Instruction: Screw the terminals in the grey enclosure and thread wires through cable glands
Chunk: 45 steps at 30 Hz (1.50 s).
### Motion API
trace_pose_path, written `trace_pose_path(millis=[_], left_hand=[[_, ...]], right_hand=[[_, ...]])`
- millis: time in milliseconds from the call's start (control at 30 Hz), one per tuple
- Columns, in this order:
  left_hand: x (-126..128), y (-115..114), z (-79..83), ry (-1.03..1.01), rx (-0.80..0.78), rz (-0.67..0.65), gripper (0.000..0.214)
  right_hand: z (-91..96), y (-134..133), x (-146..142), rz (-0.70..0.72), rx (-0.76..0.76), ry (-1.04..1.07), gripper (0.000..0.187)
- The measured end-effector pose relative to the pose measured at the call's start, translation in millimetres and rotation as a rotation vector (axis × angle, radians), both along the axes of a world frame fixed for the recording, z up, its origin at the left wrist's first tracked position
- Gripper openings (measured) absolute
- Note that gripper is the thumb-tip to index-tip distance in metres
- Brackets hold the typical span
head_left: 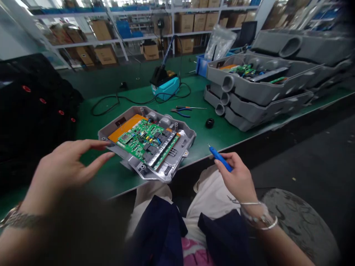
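A grey cast enclosure (177, 162) with a green circuit board (144, 142) mounted inside is held at its edge by the left hand (63, 166), over a green bench mat (191, 88). A blue-handled precision screwdriver (220, 158) is gripped in the right hand (235, 177). Pliers (180, 110), a black rubber ring (210, 123), a teal soldering station (165, 87) and stacked grey enclosures (257, 83) are laid out beyond.

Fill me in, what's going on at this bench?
A seated person has their left hand at the edge of an open grey housing, which holds a green circuit board, over a green-topped workbench. Their right hand grips a blue-handled fine-tipped tool, apart from the board. Farther along the bench lie pliers, a teal soldering station and stacked grey housings.
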<state>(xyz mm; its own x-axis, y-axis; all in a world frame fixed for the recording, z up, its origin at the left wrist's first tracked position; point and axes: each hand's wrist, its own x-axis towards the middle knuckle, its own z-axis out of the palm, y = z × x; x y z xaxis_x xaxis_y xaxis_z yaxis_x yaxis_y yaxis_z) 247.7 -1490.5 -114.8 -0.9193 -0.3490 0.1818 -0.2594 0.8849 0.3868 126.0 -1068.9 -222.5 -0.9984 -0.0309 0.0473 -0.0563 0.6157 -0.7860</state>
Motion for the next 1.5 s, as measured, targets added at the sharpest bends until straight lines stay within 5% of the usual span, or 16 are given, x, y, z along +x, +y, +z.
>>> trace_pose_path(millis=[167, 433, 600, 733, 933, 1100, 1300, 1500], left_hand=[[-102, 40, 9.7, 0.008, -0.224, -0.311, 0.039], [-205, 80, -25.0, -0.096, -0.176, -0.66, 0.055], [-239, 85, -29.4, -0.133, -0.236, -0.69, 0.06], [-254, 86, -38.1, -0.208, -0.208, -0.799, 0.041], [-259, 89, -51.7, -0.189, -0.189, -0.801, 0.039], [-257, 93, -52.1, -0.173, -0.195, -0.759, 0.041], [-255, 102, -51.3, -0.166, -0.251, -0.682, 0.046], [-256, 94, -58.3, -0.151, -0.3, -0.531, 0.057]], right_hand=[[3.2, -20, -66, 0.094, 0.35, 0.35, 0.02], [-0.6, -35, -125, 0.287, 0.468, 0.347, 0.024], [15.1, -30, -148, 0.137, 0.423, 0.334, 0.046], [25.7, -37, -170, 0.187, 0.37, 0.303, 0.059], [28.6, -43, -198, 0.237, 0.105, 0.147, 0.033], [45.0, -33, -167, 0.318, -0.271, -0.076, 0.052], [69.9, -26, -96, 0.415, -0.844, -0.419, 0.047], [56.1, -26, -51, 0.342, -0.843, -0.419, 0.047]])
